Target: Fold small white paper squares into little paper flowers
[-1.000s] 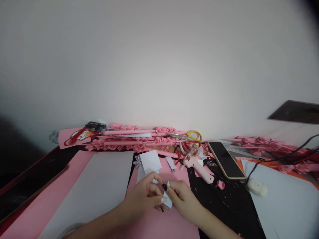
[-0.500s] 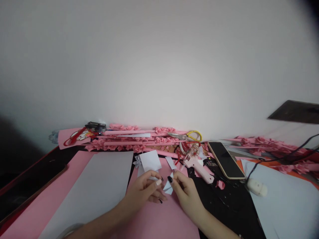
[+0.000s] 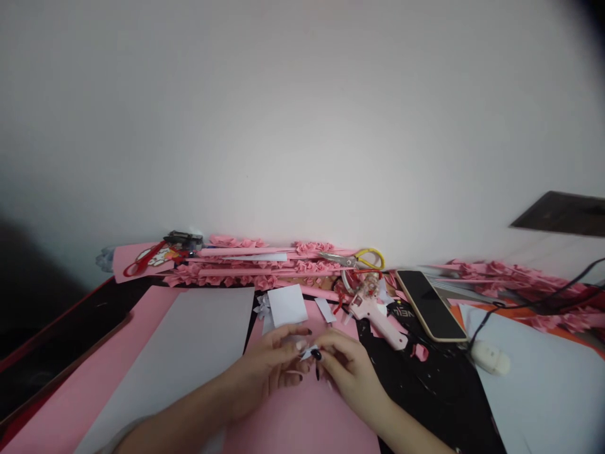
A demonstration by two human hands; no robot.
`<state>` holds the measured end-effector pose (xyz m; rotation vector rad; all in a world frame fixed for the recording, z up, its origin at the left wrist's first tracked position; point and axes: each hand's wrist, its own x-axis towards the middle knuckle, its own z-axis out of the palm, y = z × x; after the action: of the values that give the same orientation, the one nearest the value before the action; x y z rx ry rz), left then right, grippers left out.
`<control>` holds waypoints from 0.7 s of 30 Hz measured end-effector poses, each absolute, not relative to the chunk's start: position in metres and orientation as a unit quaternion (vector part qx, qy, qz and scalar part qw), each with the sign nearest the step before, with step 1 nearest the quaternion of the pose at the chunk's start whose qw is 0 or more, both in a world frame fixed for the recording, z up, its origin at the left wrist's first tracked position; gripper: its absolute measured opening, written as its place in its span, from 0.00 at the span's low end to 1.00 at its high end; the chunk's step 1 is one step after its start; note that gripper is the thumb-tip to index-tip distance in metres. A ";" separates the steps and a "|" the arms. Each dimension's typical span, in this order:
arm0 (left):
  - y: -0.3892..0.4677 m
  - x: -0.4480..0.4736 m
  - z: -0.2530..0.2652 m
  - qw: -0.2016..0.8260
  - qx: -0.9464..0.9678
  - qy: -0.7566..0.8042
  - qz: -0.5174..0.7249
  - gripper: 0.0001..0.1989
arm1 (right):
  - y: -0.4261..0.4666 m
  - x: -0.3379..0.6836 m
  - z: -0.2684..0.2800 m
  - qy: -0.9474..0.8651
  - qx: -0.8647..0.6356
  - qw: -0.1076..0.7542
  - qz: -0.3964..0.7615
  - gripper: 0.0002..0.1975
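Observation:
A small folded piece of white paper (image 3: 308, 352) is held between my two hands, above a pink sheet (image 3: 302, 416). My right hand (image 3: 344, 366) pinches its right side, with the thumb on top and the fingers curled behind. At the paper's left edge my left hand (image 3: 271, 362) grips with the thumb, its index finger arched above and the other fingers bent below. Just beyond the hands lie a square of white paper (image 3: 287, 304), a narrow white strip (image 3: 325, 309) and a small white paper flower (image 3: 261, 306).
To the right are a pink glue gun (image 3: 378, 318), a phone (image 3: 431, 306) and a white plug-like device (image 3: 490, 357) on a cord. Yellow-handled scissors (image 3: 368, 258) rest on pink paper flower stems (image 3: 265, 271) along the wall. Red-handled scissors (image 3: 144, 258) lie farther left. Large white sheets (image 3: 189, 340) flank the hands.
My left hand has come rightward to the small paper and now grips it too. The paper has turned and folded narrower between the fingers. The right hand has shifted slightly.

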<state>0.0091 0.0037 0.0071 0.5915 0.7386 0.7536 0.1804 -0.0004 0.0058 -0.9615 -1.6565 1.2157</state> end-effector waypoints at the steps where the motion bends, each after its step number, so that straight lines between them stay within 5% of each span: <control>1: 0.005 0.009 0.006 0.818 0.274 0.349 0.366 0.16 | 0.000 0.180 0.006 -0.651 -0.383 0.425 0.499 0.05; 7: 0.006 0.010 0.004 0.772 0.269 0.367 0.444 0.15 | -0.002 0.179 0.014 -0.640 -0.349 0.412 0.547 0.18; 12: 0.003 0.012 0.005 0.747 0.274 0.391 0.463 0.14 | -0.003 0.180 0.008 -0.707 -0.377 0.355 0.481 0.12; 16: 0.002 0.012 0.005 0.735 0.319 0.408 0.438 0.14 | -0.003 0.181 0.002 -0.702 -0.433 0.361 0.436 0.21; 21: 0.003 0.013 0.004 0.713 0.368 0.443 0.401 0.15 | -0.002 0.181 0.004 -0.675 -0.446 0.381 0.447 0.18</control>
<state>0.0131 0.0028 0.0044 0.8159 0.9815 0.8880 0.1807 -0.0022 0.0036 -1.1379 -1.7230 1.1415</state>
